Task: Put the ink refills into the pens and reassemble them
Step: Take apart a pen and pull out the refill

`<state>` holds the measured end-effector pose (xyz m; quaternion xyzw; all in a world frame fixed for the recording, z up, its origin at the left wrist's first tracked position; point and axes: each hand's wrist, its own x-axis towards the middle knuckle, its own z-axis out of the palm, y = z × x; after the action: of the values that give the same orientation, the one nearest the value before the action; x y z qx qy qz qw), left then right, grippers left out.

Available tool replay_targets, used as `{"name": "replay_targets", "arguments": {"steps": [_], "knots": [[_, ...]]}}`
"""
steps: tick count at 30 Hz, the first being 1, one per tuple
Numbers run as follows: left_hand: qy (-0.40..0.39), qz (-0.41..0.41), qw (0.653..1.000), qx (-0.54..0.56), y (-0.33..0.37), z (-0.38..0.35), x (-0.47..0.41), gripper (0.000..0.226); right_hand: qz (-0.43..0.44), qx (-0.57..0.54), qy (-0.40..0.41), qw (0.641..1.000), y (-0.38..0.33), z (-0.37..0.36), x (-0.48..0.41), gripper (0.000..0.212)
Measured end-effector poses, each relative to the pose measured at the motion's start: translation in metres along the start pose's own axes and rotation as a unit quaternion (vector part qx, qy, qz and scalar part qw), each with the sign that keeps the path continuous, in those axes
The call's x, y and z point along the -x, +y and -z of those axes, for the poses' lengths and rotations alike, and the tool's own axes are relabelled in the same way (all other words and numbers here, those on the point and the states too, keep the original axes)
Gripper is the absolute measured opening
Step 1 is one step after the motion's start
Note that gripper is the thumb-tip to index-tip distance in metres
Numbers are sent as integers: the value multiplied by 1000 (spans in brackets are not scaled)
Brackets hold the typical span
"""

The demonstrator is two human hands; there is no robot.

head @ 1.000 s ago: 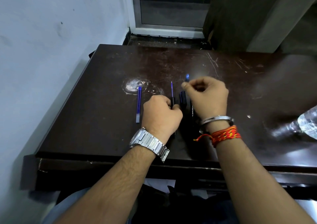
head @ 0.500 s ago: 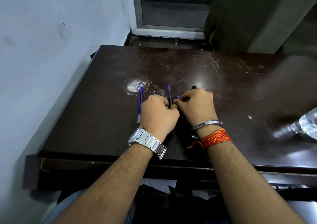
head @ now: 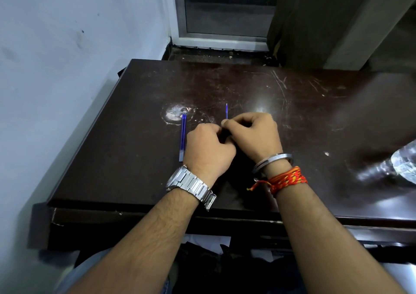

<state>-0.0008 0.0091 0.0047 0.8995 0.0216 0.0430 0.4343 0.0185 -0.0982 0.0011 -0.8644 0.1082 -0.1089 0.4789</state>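
Both hands meet at the middle of the dark table (head: 135, 154). My left hand (head: 208, 149) is fisted around a black pen barrel that is almost wholly hidden. A thin blue ink refill (head: 227, 111) sticks out beyond the fingers, pointing away from me. My right hand (head: 254, 134) pinches at the base of that refill, thumb and forefinger touching the left hand. Two more blue refills (head: 182, 136) lie side by side on the table just left of my left hand. Other pen parts under the hands are hidden.
A clear plastic bottle (head: 405, 165) lies at the table's right edge. A pale worn patch (head: 176, 113) marks the tabletop by the far ends of the loose refills. A white wall runs along the left, and a dark curtain hangs at the back right.
My right hand came down from a raised position and closed in against my left hand. The small blue piece it held up a second ago is no longer visible.
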Motion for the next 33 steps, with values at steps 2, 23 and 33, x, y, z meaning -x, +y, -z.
{"name": "replay_targets", "arguments": {"steps": [2,23,33], "knots": [[-14,-2,1000,-2,0,-2,2,9,-11,-59,39,997,1,2,-3,18],[-13,45,998,-34,-6,-2,-2,15,6,180,36,983,7,20,-6,21],[9,35,999,-28,-8,-1,-6,17,10,140,63,988,5,18,-5,18]]}}
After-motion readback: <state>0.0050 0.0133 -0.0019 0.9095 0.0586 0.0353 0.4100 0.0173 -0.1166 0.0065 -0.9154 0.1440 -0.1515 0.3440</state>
